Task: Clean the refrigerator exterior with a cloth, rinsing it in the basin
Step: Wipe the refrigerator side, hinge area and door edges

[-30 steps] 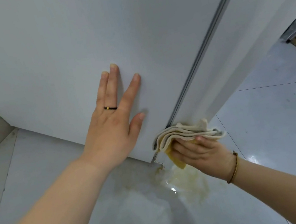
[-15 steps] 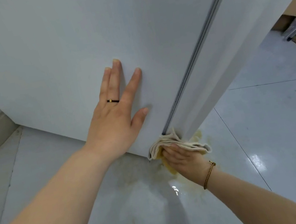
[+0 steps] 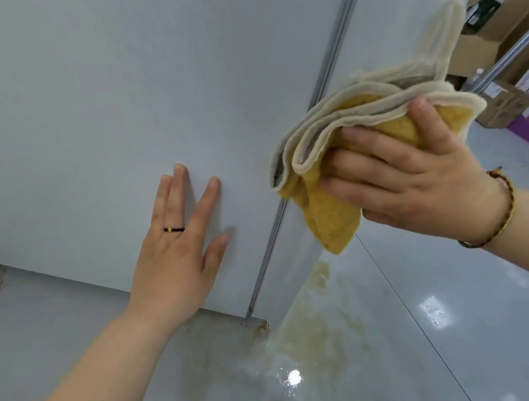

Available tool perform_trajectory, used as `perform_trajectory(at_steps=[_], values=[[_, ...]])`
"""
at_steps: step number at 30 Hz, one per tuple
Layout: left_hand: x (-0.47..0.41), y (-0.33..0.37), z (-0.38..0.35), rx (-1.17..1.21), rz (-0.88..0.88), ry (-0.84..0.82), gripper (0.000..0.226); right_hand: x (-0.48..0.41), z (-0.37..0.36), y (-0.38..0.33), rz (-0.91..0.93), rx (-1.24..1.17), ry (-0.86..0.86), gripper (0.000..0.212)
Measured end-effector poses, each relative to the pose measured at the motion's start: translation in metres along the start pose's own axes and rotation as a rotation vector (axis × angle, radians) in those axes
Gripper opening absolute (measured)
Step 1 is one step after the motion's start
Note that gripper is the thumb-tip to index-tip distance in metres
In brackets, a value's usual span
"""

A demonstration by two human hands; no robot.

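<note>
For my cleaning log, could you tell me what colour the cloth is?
The cloth is yellow with cream edges; the head view shows it.

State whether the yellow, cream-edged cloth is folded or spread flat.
Folded: the yellow, cream-edged cloth shows several stacked layers in the right hand.

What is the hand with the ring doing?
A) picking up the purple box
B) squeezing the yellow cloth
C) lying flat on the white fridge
C: the left hand, which wears the ring, rests with straight fingers flat against the refrigerator. It is the right hand that grips the cloth.
</note>
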State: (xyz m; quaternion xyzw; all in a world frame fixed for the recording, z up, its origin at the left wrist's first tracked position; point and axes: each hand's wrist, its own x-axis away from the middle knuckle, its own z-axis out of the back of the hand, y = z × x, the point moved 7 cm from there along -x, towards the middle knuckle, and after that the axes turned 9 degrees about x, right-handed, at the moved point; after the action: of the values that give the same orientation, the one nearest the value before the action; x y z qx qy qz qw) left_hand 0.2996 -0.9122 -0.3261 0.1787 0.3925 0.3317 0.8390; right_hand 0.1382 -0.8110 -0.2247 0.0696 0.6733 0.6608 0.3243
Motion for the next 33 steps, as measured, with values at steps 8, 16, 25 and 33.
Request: perform_trajectory(at_steps=[8, 16, 25, 33], values=[[0.0, 0.0, 0.006, 0.026, 0.007, -0.036, 0.062, 0.015, 0.004, -0.068, -0.39, -0.089, -0.025, 0.026], [0.0, 0.009, 0.002, 0.073, 0.129, -0.248, 0.068, 0.05, -0.009, -0.157, 0.065, -0.053, -0.173, 0.038], [-0.004, 0.019, 0.009, -0.013, 0.071, -0.012, 0.072, 0.011, 0.0, -0.015, 0.026, -0.026, 0.054, 0.032], [-0.013, 0.006, 0.016, -0.093, 0.0, 0.113, 0.059, 0.023, 0.004, -0.027, -0.196, -0.22, 0.079, 0.028]])
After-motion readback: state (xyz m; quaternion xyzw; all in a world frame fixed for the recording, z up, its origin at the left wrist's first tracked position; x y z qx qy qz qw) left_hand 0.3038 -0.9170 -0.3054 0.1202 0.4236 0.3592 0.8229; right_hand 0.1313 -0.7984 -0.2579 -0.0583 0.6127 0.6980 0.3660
